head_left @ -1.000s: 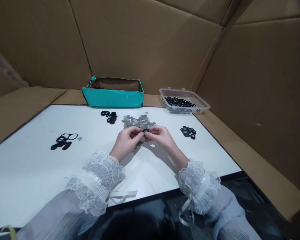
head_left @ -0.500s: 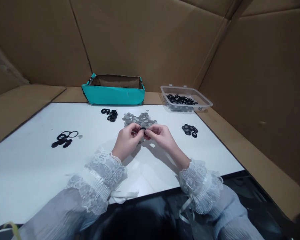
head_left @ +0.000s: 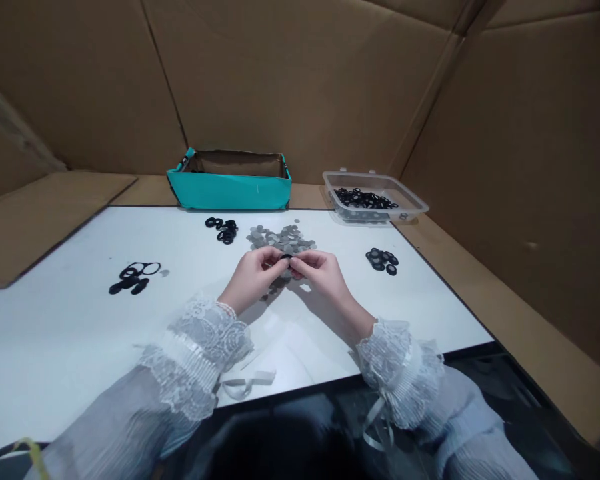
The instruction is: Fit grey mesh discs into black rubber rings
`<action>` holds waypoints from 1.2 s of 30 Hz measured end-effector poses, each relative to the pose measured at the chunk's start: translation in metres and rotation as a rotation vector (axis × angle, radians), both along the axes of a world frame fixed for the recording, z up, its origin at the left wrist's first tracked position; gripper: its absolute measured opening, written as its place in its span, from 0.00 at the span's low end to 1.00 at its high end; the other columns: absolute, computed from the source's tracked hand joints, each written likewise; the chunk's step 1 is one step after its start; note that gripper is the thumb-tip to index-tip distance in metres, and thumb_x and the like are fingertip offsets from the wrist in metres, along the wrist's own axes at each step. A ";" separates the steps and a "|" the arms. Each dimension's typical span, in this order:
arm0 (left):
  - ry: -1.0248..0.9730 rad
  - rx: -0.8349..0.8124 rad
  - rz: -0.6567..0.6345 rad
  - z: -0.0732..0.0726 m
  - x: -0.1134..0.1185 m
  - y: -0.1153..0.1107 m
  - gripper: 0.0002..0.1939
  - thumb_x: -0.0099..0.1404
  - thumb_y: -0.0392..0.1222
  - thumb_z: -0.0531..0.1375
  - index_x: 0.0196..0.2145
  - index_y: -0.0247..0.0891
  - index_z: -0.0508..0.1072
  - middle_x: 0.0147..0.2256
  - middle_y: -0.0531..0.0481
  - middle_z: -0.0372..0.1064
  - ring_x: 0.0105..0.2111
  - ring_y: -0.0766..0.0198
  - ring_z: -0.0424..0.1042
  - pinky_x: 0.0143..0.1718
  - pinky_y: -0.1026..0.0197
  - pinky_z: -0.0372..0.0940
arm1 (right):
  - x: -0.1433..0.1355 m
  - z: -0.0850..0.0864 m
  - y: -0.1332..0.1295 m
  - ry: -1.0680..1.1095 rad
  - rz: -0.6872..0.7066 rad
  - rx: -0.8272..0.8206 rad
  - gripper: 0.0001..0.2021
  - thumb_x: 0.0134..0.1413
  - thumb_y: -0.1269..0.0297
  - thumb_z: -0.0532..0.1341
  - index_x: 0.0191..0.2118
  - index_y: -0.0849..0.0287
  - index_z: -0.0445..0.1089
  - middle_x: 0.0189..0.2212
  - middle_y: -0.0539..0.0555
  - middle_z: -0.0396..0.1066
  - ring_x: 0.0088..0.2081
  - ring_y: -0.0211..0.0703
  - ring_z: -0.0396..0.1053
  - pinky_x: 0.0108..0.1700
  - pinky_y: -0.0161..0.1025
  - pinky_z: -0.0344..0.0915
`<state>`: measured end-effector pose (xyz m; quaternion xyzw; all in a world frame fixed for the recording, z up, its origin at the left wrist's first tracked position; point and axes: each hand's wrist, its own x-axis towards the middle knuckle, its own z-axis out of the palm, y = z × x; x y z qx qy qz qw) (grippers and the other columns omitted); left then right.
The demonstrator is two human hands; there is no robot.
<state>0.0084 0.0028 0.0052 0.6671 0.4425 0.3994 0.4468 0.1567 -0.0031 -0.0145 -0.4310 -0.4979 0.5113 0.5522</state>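
Light: moderate on the white tabletop (head_left: 70,347), dim on the cardboard walls (head_left: 300,87) | Source: out of view | Shadows: soft, below left hand (head_left: 253,280) and right hand (head_left: 327,277) | Glare: pale patch between sleeves (head_left: 195,360) | Focus: fine detail soft | Distortion: wide-angle stretch toward edges

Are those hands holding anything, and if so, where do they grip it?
Yes: a small black ring, pinched at its rim between the fingertips of the left hand and right hand, one on each side.
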 end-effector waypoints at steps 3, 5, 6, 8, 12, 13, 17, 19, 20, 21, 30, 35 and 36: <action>0.054 0.057 0.045 0.002 -0.003 0.008 0.12 0.56 0.49 0.61 0.29 0.36 0.72 0.29 0.48 0.73 0.28 0.62 0.70 0.29 0.61 0.65 | 0.003 -0.003 0.004 -0.020 -0.089 0.044 0.12 0.40 0.56 0.66 0.29 0.59 0.71 0.22 0.51 0.70 0.25 0.38 0.65 0.30 0.37 0.63; 0.132 0.175 0.217 0.002 -0.012 0.020 0.12 0.57 0.48 0.60 0.31 0.36 0.72 0.32 0.46 0.74 0.32 0.59 0.72 0.36 0.59 0.66 | 0.014 -0.004 0.009 -0.071 -0.203 0.118 0.12 0.43 0.56 0.63 0.30 0.59 0.69 0.26 0.52 0.71 0.27 0.39 0.65 0.31 0.38 0.63; 0.198 0.241 0.350 0.002 -0.018 0.027 0.11 0.59 0.47 0.58 0.32 0.36 0.72 0.33 0.45 0.75 0.33 0.58 0.72 0.38 0.57 0.66 | 0.022 -0.005 0.012 -0.109 -0.276 0.157 0.11 0.44 0.56 0.61 0.31 0.59 0.68 0.27 0.52 0.70 0.28 0.39 0.65 0.32 0.38 0.63; 0.366 0.268 0.598 0.000 -0.032 0.043 0.09 0.61 0.42 0.55 0.33 0.36 0.72 0.34 0.43 0.75 0.37 0.55 0.73 0.43 0.55 0.65 | 0.043 -0.007 0.018 -0.213 -0.420 0.216 0.10 0.47 0.56 0.57 0.32 0.58 0.64 0.28 0.51 0.68 0.28 0.39 0.63 0.34 0.38 0.62; 0.744 0.172 0.722 -0.012 -0.057 0.067 0.15 0.62 0.40 0.52 0.43 0.32 0.71 0.42 0.32 0.71 0.45 0.44 0.71 0.45 0.47 0.65 | 0.095 -0.014 0.020 -0.496 -0.641 0.191 0.07 0.53 0.59 0.51 0.31 0.56 0.59 0.27 0.52 0.65 0.30 0.42 0.62 0.36 0.42 0.60; 0.791 0.166 0.713 -0.016 -0.061 0.071 0.16 0.62 0.41 0.52 0.44 0.30 0.71 0.44 0.29 0.70 0.45 0.41 0.70 0.45 0.45 0.64 | 0.108 -0.016 0.018 -0.571 -0.659 0.179 0.06 0.52 0.59 0.51 0.31 0.56 0.59 0.28 0.53 0.66 0.31 0.44 0.63 0.37 0.43 0.60; 0.816 0.208 0.681 -0.030 -0.071 0.080 0.13 0.61 0.40 0.53 0.39 0.31 0.72 0.43 0.28 0.69 0.45 0.40 0.70 0.45 0.44 0.64 | 0.147 -0.031 0.005 -0.692 -0.709 0.102 0.08 0.48 0.60 0.56 0.34 0.56 0.63 0.25 0.53 0.67 0.28 0.45 0.64 0.35 0.44 0.61; 0.780 0.198 0.677 -0.032 -0.075 0.083 0.10 0.59 0.40 0.55 0.36 0.33 0.72 0.40 0.31 0.70 0.43 0.42 0.70 0.45 0.45 0.64 | 0.159 -0.038 0.001 -0.746 -0.705 0.107 0.07 0.47 0.61 0.56 0.33 0.56 0.64 0.24 0.53 0.66 0.28 0.45 0.64 0.36 0.45 0.62; 0.751 0.185 0.684 -0.032 -0.077 0.084 0.10 0.58 0.40 0.56 0.36 0.33 0.71 0.39 0.32 0.70 0.42 0.43 0.71 0.45 0.46 0.65 | 0.163 -0.042 0.001 -0.788 -0.699 0.120 0.06 0.46 0.62 0.56 0.31 0.56 0.64 0.24 0.54 0.66 0.28 0.45 0.63 0.37 0.47 0.62; 0.713 0.178 0.698 -0.031 -0.078 0.084 0.10 0.57 0.40 0.57 0.36 0.34 0.71 0.39 0.34 0.71 0.42 0.44 0.71 0.45 0.47 0.65 | 0.166 -0.044 0.000 -0.834 -0.697 0.136 0.04 0.45 0.63 0.55 0.29 0.56 0.64 0.25 0.54 0.65 0.29 0.46 0.63 0.39 0.49 0.62; 0.500 0.526 0.399 -0.016 -0.040 0.058 0.12 0.60 0.41 0.56 0.41 0.35 0.66 0.36 0.44 0.70 0.36 0.58 0.71 0.41 0.57 0.65 | 0.115 -0.007 0.002 -0.842 -0.641 0.354 0.08 0.53 0.61 0.53 0.32 0.58 0.67 0.35 0.61 0.67 0.38 0.49 0.65 0.43 0.48 0.63; 0.466 0.702 0.081 -0.015 -0.009 0.030 0.12 0.61 0.39 0.56 0.43 0.37 0.67 0.38 0.44 0.71 0.37 0.59 0.71 0.41 0.58 0.66 | 0.033 0.023 0.025 -0.397 0.055 0.168 0.14 0.49 0.51 0.59 0.30 0.58 0.67 0.26 0.53 0.70 0.26 0.40 0.65 0.29 0.38 0.64; 0.461 0.718 0.061 -0.015 -0.007 0.027 0.12 0.61 0.39 0.55 0.43 0.37 0.67 0.37 0.44 0.71 0.37 0.59 0.71 0.41 0.58 0.66 | 0.021 0.024 0.029 -0.341 0.122 0.166 0.13 0.46 0.52 0.62 0.29 0.58 0.67 0.25 0.51 0.70 0.25 0.38 0.65 0.29 0.37 0.63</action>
